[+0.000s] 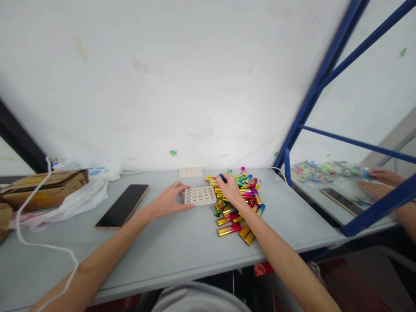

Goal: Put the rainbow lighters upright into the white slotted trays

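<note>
now, right hand [228, 188] pinches a blue-ended piece [222, 178].

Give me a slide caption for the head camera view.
Left hand at a pale gridded tray, right hand over a pile of shiny colored tubes on a gray table.

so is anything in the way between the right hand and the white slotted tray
Nothing tall visible blocks the right hand; only the left edge of the pile of shiny tubes lies low between it and the white slotted tray.
</note>
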Demonstrator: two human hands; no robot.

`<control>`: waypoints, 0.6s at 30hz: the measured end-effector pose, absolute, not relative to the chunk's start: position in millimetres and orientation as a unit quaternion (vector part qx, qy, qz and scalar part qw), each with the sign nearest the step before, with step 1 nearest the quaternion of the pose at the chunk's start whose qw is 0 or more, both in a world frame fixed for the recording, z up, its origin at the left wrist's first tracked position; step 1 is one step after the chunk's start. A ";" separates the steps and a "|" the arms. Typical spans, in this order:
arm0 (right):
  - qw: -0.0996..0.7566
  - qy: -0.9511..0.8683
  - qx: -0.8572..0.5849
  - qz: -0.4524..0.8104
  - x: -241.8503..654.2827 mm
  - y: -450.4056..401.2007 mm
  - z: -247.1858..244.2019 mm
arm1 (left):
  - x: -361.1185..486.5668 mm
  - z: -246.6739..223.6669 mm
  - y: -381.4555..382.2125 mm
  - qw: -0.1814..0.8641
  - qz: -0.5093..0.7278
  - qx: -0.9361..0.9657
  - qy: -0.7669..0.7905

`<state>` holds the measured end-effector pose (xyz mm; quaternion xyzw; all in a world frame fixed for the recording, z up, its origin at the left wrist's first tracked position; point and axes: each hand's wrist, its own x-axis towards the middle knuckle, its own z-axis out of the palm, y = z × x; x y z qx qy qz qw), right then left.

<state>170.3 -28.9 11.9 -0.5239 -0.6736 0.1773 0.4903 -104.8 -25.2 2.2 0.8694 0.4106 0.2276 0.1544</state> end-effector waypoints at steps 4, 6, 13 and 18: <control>0.494 -0.673 -0.524 0.169 170.7 -28.2 11.0 | -100.6 -1.8 -26.3 0.156 0.223 0.872 0.407; 0.495 -0.675 -0.520 0.169 170.5 -29.0 12.0 | -97.6 -5.5 -27.1 0.156 0.223 0.873 0.405; 0.459 -0.761 -0.433 0.150 170.0 -30.8 13.7 | -92.4 -17.8 -26.2 0.145 0.223 0.872 0.411; 0.414 -0.807 -0.407 0.110 164.1 -35.6 18.6 | -98.0 -16.4 -21.7 0.140 0.221 0.872 0.414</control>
